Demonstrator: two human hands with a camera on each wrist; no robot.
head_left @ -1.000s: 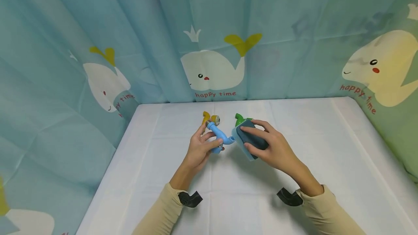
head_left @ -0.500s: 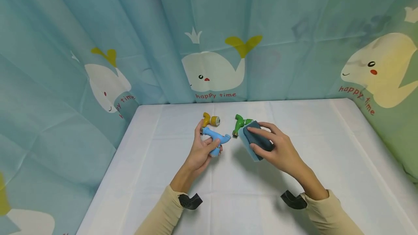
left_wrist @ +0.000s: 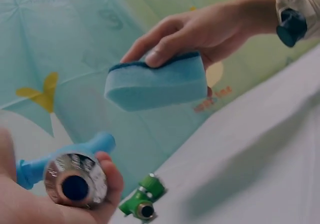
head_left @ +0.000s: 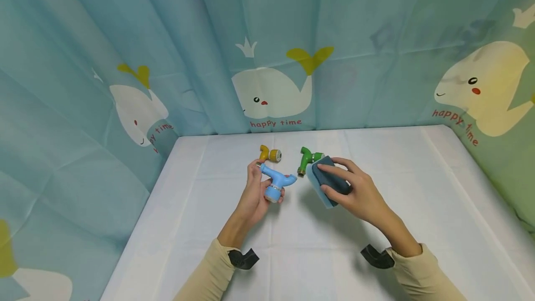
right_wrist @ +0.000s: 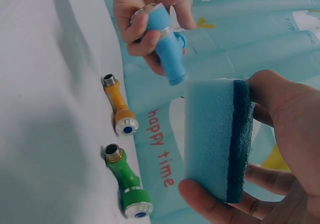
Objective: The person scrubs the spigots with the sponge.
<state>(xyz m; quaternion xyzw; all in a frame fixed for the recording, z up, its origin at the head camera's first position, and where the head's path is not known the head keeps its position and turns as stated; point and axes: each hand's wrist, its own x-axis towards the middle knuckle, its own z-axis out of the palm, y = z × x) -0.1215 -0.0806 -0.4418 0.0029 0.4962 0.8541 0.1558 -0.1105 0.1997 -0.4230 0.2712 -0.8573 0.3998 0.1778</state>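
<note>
My left hand (head_left: 256, 194) holds a light blue faucet (head_left: 276, 180) above the table, its round knob toward me and its spout pointing right. The fingers curl round the knob end in the right wrist view. My right hand (head_left: 359, 189) grips a sponge (left_wrist: 155, 86) with a pale blue foam side and a dark scouring layer, thumb and fingers on its opposite sides. Foam and faucet are apart, with the foam facing the faucet. Beyond the hands, a yellow faucet (right_wrist: 118, 103) and a green faucet (right_wrist: 126, 180) lie on the table.
A white cloth covers the table (head_left: 234, 268). A blue-green curtain (head_left: 359, 22) printed with whales and "happy time" stands behind it and at both sides. Each wrist wears a black strap mount (head_left: 244, 259).
My right hand has drawn the sponge to the right, away from the blue faucet. In my left hand the faucet has shifted slightly left and turned, its knob now facing me.
</note>
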